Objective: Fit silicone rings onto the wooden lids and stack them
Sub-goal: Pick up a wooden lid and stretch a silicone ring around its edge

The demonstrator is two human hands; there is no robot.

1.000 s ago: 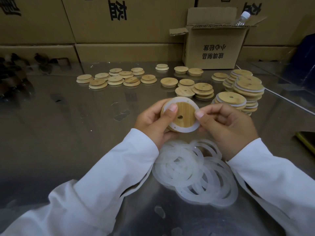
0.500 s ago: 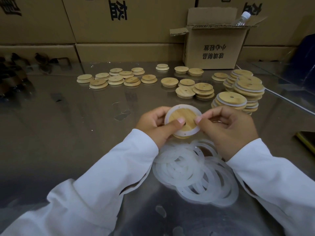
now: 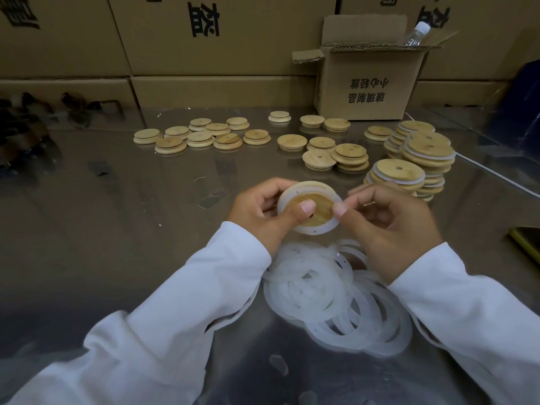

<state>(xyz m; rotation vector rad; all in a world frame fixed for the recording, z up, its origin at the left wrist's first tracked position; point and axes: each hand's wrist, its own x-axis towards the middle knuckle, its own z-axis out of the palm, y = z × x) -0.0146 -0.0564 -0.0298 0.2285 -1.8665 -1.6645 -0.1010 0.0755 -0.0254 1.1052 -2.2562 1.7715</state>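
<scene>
Wooden lid [image 3: 321, 204] tipped flatter than before, face up toward camera; left hand [image 3: 263, 214] grips it, right hand [image 3: 388, 226] pinches silicone ring [image 3: 315, 230].

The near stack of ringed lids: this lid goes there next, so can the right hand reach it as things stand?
Probably yes. The stack stands just beyond the right hand with nothing between them; the hand is busy, though, pinching the silicone ring on the held lid.
</scene>
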